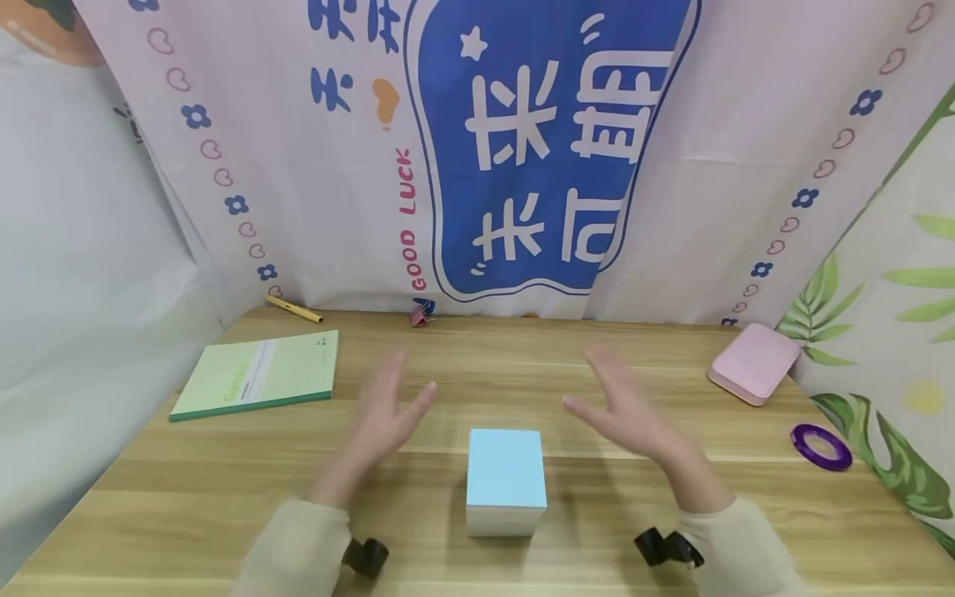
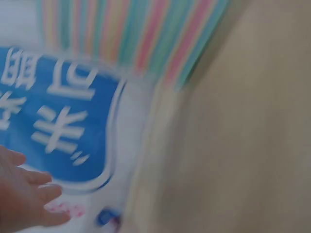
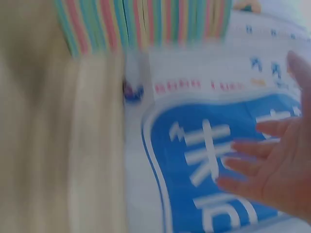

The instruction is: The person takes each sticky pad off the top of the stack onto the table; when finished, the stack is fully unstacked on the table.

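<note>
A block of stacked paper notes (image 1: pixel 506 469) with a light blue top sits on the table between both hands. Its sides show pastel stripes in the wrist views, where the stack (image 2: pixel 126 34) fills part of the upper edge. My left hand (image 1: pixel 380 424) hovers left of the block, fingers extended and apart from it, blurred by motion. To the right of the block, my right hand (image 1: pixel 630 414) is likewise spread with thumb out, touching nothing. Straight fingers also show on the left hand (image 2: pixel 26 194) and the right hand (image 3: pixel 272 162) in their own wrist views.
On the left lie a green notebook (image 1: pixel 261 373) and a yellow pen (image 1: pixel 294 308). Small pink and blue clips (image 1: pixel 421 313) rest at the table's back edge. At right are a pink case (image 1: pixel 755 361) and a purple tape roll (image 1: pixel 802 431). A printed cloth (image 1: pixel 656 265) hangs behind.
</note>
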Tool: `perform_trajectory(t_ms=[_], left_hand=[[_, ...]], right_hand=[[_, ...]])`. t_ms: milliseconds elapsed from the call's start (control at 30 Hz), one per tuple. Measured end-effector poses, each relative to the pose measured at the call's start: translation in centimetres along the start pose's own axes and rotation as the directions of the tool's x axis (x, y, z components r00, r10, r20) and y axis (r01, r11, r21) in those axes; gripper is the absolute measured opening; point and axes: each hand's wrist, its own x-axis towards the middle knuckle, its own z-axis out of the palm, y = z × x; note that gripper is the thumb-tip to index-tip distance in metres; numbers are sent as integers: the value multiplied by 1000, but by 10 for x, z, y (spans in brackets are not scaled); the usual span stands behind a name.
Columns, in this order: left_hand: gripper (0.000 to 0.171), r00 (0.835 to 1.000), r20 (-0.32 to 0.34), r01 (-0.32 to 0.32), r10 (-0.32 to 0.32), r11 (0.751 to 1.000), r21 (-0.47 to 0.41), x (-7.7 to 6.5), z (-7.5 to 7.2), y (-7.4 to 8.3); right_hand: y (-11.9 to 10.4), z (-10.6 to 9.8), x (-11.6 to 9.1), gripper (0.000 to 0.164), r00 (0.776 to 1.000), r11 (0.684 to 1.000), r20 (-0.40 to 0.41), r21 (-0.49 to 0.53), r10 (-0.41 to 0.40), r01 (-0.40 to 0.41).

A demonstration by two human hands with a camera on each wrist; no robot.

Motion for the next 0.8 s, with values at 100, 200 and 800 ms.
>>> perform_trajectory(t_ms=[100, 200, 800], left_hand=[[62, 996, 83, 10, 23, 922, -386, -13, 16, 1], [54, 982, 170, 39, 80, 799, -600, -24, 28, 5], [90, 895, 234, -101, 379, 684, -722, -53, 71, -3]], right_hand=[[-13, 16, -6, 67, 990, 966, 29, 224, -142, 132], [-22, 32, -11, 65, 959, 901, 11, 346, -283, 262], [-21, 67, -32, 91, 957, 906, 108, 364, -270, 215]])
